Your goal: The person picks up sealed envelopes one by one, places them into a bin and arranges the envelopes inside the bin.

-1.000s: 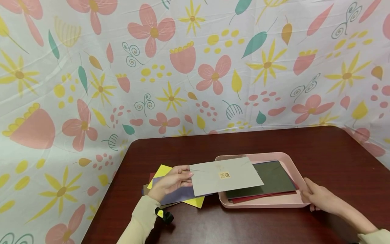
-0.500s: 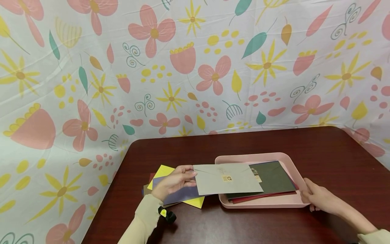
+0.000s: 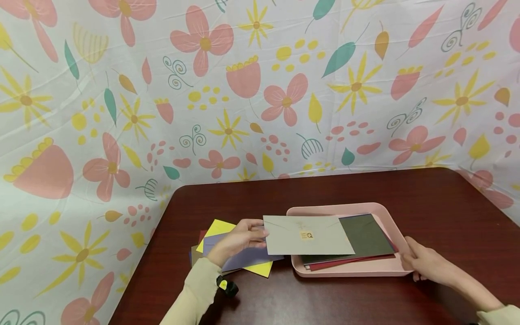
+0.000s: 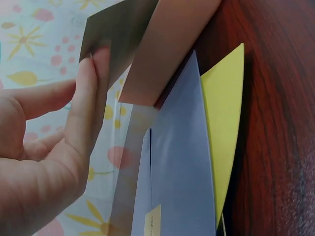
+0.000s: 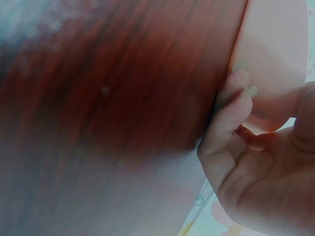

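My left hand pinches a pale grey envelope by its left edge, with a small gold sticker in its middle. The envelope overlaps the left part of a pink tray in the head view. Inside the tray lie a dark green envelope and a red one beneath it. My right hand grips the tray's right side, thumb at the rim and curled fingers under it, as the right wrist view shows. Below the left hand sits a blue-violet envelope on top of a yellow one.
The loose envelope pile, with a brown corner and a red corner showing, lies left of the tray on the dark wooden table. Behind the table hangs a flower-printed cloth. A black wrist strap is on the left sleeve.
My left hand has moved a little to the right, carrying the grey envelope further over the tray. The envelope has become more level. The right hand and tray have stayed still.
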### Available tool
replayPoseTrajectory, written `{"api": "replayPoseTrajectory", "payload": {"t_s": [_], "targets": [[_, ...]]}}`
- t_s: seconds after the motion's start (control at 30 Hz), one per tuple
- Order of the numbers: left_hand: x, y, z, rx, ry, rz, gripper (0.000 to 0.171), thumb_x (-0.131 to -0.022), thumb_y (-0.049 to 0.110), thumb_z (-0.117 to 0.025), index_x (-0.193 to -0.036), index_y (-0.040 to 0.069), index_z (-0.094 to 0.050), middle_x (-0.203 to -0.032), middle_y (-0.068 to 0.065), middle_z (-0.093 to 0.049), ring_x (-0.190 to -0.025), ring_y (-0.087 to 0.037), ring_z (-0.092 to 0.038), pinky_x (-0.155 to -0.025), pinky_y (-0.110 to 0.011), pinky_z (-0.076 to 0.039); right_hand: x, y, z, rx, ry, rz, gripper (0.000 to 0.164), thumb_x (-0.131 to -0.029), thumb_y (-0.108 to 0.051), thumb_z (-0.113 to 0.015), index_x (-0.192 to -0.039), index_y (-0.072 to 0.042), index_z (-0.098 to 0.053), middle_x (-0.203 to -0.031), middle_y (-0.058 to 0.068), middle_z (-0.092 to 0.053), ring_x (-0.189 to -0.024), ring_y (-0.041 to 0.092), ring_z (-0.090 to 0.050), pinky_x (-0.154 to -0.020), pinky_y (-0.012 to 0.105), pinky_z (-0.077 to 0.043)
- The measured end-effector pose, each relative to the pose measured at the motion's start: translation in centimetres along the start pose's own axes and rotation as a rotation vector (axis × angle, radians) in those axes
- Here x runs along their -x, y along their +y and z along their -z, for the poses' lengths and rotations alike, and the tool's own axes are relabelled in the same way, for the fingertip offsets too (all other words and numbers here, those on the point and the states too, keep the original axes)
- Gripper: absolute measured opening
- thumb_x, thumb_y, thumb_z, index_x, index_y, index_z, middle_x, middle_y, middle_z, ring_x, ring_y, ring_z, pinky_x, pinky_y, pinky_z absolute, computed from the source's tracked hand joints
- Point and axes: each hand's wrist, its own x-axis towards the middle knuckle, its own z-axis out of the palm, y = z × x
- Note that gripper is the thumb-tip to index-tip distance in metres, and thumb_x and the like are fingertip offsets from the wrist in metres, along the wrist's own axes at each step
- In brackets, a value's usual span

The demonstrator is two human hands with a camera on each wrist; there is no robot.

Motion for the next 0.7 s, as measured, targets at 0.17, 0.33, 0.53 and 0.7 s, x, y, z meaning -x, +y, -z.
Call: {"api": "replayPoseTrajectory", "payload": {"t_s": [0.17, 0.33, 0.53, 0.7], "targets": [[0.0, 0.5, -0.9, -0.095, 0.066, -0.011, 0.049, -0.096, 0.009, -0.059, -0.138, -0.010, -0.044, -0.123, -0.027, -0.061, -0.094, -0.017, -0.069, -0.082, -0.034, -0.057, 0.0, 0.1, 0.1, -0.009, -0.008, -0.003, 0.011, -0.100, -0.010, -0.043, -0.101, 0.000, -0.038, -0.069, 0.003, -0.049, -0.048, 0.010, -0.051, -0.045, 0.027, -0.044], [-0.3, 1.0, -2.1, -0.183, 0.154, -0.013, 0.044, -0.093, 0.008, -0.063, -0.132, -0.010, -0.052, -0.110, -0.026, -0.067, -0.076, -0.015, -0.071, -0.077, -0.037, -0.059, 0.0, 0.1, 0.0, -0.001, -0.004, 0.002, 0.010, -0.100, -0.009, -0.042, -0.103, 0.000, -0.038, -0.068, 0.001, -0.049, -0.048, 0.009, -0.051, -0.045, 0.027, -0.045], [-0.6, 1.6, -3.2, -0.202, 0.219, -0.032, 0.053, -0.087, 0.004, -0.070, -0.134, -0.007, -0.048, -0.091, -0.022, -0.071, -0.072, -0.029, -0.072, -0.075, -0.044, -0.058, 0.1, 0.2, 0.0, -0.001, -0.002, 0.011, 0.010, -0.100, -0.009, -0.043, -0.100, 0.000, -0.038, -0.067, 0.000, -0.048, -0.048, 0.009, -0.051, -0.045, 0.027, -0.044], [-0.9, 2.1, -4.0, -0.178, 0.209, -0.036, 0.058, -0.085, 0.003, -0.072, -0.136, -0.003, -0.047, -0.091, -0.021, -0.071, -0.075, -0.032, -0.072, -0.077, -0.046, -0.058, 0.0, 0.1, 0.1, 0.000, 0.000, -0.003, 0.012, -0.099, -0.008, -0.044, -0.104, 0.001, -0.038, -0.067, 0.002, -0.049, -0.047, 0.010, -0.052, -0.044, 0.027, -0.044]]}}
